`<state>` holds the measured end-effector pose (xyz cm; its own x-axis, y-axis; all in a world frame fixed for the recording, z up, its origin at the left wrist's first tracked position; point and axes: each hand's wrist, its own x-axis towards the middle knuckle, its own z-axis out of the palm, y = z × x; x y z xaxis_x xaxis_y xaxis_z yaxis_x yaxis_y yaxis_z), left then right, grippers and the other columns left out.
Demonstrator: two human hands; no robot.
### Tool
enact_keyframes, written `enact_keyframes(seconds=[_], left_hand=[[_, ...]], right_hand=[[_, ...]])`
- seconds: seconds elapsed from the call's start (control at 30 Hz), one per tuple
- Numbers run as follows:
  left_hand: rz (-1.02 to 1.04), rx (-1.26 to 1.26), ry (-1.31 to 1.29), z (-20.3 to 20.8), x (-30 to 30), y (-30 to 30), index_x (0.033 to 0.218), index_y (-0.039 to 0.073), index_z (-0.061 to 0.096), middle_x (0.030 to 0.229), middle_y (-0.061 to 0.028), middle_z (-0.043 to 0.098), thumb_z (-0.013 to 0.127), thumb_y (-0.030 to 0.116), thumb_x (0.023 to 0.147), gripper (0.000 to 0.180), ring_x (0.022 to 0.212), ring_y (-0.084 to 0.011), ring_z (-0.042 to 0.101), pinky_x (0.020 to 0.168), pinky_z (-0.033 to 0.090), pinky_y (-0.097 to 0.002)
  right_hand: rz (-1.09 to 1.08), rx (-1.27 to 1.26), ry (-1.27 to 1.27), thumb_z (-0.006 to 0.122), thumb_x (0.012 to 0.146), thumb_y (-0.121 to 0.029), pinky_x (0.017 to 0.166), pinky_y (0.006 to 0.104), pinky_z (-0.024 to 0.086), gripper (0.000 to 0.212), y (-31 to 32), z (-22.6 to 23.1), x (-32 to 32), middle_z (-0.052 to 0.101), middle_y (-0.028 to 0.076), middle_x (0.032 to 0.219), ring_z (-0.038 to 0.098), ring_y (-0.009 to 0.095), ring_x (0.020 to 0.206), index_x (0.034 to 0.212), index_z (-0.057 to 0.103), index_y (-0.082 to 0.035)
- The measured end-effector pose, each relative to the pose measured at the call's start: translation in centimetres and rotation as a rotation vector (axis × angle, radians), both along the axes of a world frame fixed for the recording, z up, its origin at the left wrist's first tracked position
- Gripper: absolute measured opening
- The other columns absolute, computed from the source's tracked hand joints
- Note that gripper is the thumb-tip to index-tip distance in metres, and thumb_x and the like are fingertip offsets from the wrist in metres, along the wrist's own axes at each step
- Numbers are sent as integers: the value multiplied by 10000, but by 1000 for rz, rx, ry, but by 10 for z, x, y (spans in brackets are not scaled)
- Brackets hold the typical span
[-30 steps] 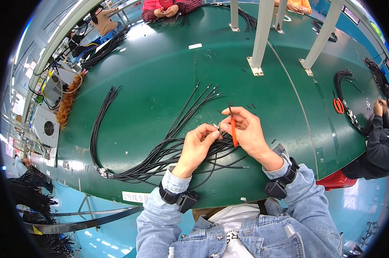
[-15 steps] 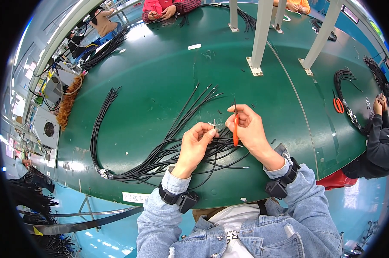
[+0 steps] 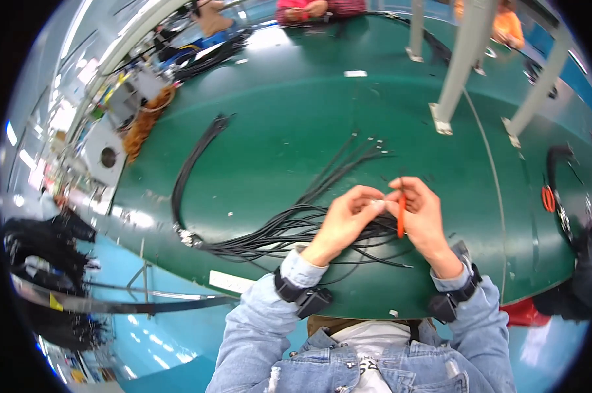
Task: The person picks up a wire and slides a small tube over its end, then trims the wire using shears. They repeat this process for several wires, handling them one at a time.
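My left hand (image 3: 352, 221) is closed in a pinch around the end of a black cable, and a small pale tip shows at the fingertips. Close against it, my right hand (image 3: 423, 216) holds orange-handled snips (image 3: 401, 221) upright in the palm while thumb and forefinger meet at the same cable end. Under both hands fans a bundle of black cables (image 3: 263, 239), some with pale ends pointing to the far side. Silvery connectors (image 3: 188, 238) lie at the bundle's left, where the cables bend away in a curved tail (image 3: 190, 164). The fingers cover the exact grip.
Grey metal posts (image 3: 463, 72) rise from the green table (image 3: 276, 150) at the far right. Another orange-handled tool (image 3: 548, 198) lies by a cable bundle at the right edge, near a co-worker's dark sleeve (image 3: 587, 268). More people sit across the table. Black cables (image 3: 47, 242) hang at the left.
The view has swung, so the table and hands appear farther right. My right fingertips have come in to meet the left ones at the cable end; the snips stay in the right hand.
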<state>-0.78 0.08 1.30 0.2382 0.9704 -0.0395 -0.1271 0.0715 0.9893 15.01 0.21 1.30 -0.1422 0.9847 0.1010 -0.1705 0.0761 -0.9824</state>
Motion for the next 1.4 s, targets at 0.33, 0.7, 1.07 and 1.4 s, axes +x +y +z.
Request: enact_keyframes(seconds=[0.33,0.7,1.07,1.4], left_hand=[[125,199,314,1,-8,-5,847,2,612,719,-7,615,611,116,848,114,638,-78,530,566,418,-225],[72,103,158,-8,-1,-2,843,-25,554,704,-19,584,555,82,875,111,663,-69,525,607,435,-221],[145,192,200,-2,-8,5,893,-34,560,865,-68,641,543,49,874,87,689,-78,547,637,448,-207],[68,155,179,-6,-8,-1,956,-21,614,818,-64,661,608,60,839,143,748,-89,605,645,469,-206]], right_hand=[[-70,35,-136,638,763,42,665,198,449,291,-3,3,-10,604,42,820,570,80,758,1027,524,-6],[-121,72,-242,638,766,28,674,201,440,282,-8,3,-9,591,32,797,561,81,752,1020,521,-11],[-97,-14,-50,654,771,8,674,204,450,311,5,4,2,595,35,792,563,76,733,1050,518,0],[-70,-59,-10,646,786,-23,649,215,455,312,4,11,7,597,45,799,560,86,722,1067,512,10]])
